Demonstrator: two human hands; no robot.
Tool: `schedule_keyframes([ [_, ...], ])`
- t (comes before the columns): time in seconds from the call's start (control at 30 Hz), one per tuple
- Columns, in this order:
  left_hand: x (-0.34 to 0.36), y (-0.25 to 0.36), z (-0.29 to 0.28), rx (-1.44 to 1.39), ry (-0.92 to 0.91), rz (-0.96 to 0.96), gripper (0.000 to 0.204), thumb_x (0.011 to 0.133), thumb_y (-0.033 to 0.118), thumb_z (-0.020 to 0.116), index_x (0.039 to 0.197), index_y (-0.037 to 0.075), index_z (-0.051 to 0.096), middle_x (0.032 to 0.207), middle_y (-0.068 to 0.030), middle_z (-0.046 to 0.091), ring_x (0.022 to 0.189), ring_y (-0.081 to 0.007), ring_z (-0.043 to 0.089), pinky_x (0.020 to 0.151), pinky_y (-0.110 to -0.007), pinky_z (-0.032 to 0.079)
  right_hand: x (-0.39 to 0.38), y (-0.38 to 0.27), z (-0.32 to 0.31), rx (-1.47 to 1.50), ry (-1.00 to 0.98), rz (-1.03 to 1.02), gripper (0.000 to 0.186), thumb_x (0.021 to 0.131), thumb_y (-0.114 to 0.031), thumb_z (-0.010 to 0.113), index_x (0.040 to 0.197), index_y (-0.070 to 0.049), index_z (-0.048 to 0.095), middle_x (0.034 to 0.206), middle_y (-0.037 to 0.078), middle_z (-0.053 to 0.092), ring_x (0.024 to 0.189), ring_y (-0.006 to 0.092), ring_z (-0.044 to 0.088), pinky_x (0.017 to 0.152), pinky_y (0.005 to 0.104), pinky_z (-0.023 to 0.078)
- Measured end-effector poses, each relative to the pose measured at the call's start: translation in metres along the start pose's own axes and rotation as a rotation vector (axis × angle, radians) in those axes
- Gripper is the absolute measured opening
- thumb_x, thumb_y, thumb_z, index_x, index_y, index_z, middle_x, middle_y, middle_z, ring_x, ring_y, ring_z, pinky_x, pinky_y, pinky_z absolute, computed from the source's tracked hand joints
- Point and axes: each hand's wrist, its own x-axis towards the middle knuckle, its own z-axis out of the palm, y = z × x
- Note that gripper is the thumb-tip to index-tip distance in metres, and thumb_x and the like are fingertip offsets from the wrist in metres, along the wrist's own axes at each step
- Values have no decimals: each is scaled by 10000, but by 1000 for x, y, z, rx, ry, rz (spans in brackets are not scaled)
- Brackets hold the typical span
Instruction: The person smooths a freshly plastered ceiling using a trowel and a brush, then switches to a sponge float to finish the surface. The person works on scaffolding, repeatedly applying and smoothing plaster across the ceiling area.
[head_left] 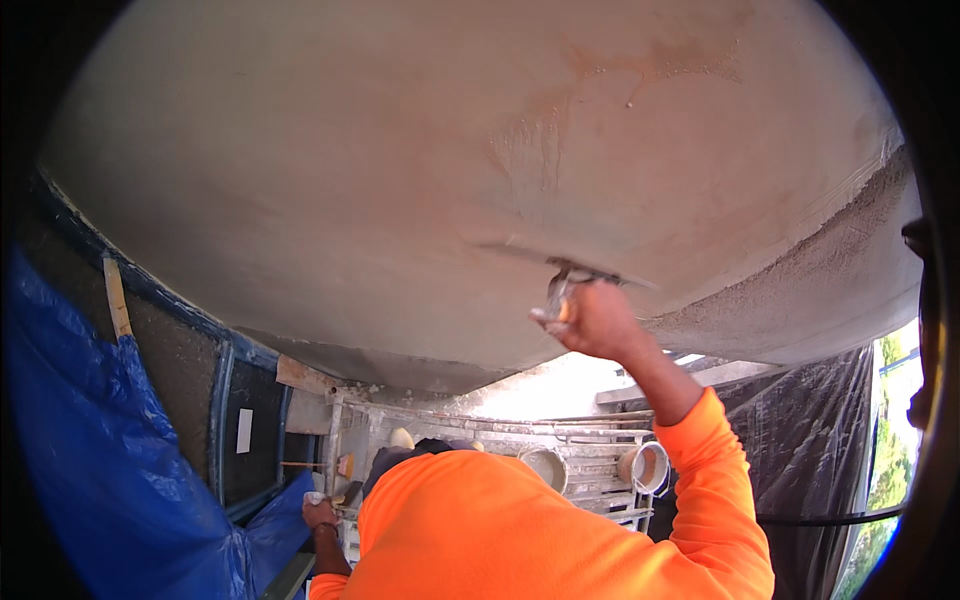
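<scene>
My right hand (600, 318) grips the handle of a steel trowel (590, 272), whose long blade lies along a smooth plastered surface (340, 180) filling the upper view. The blade is slightly blurred. Damp reddish patches and drips mark the plaster above it. Down at the lower left, beside my orange-clad body, my left hand (320, 515) is closed, with something small and pale at it that I cannot make out.
Blue sheeting (90, 420) and a blue-edged frame (225, 400) line the left. A slatted scaffold platform (600, 500) below holds two buckets (642, 465). Black plastic (800, 430) hangs at the right, with a rougher plaster band (780, 290) above.
</scene>
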Motion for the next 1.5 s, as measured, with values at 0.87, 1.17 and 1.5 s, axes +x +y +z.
schedule_keyframes([
  [0.87, -45, 29, 22, -21, -64, 97, 460, 784, 1, 714, 1225, 55, 593, 984, -125, 683, 745, -294, 667, 428, -443, 522, 57, 25, 28, 46, 177, 3, 472, 921, -474, 710, 850, -8, 671, 776, 212, 699, 755, 433, 690, 678, 518, 559],
  [1.17, 15, 40, 72, 30, -94, 317, 240, 735, 76, 720, 963, 25, 663, 906, -104, 735, 785, -228, 705, 733, -394, 561, 55, -24, -129, 270, 316, -8, 442, 908, -412, 755, 782, 4, 678, 732, 202, 691, 734, 398, 689, 683, 484, 552],
  [1.5, 14, 31, 84, 151, -44, 451, 186, 716, 18, 695, 889, 50, 632, 806, -97, 679, 674, -248, 650, 566, -464, 559, 8, 32, -251, 642, 466, 12, 488, 931, -406, 776, 667, -81, 527, 584, -13, 503, 501, 95, 468, 466, 308, 387],
])
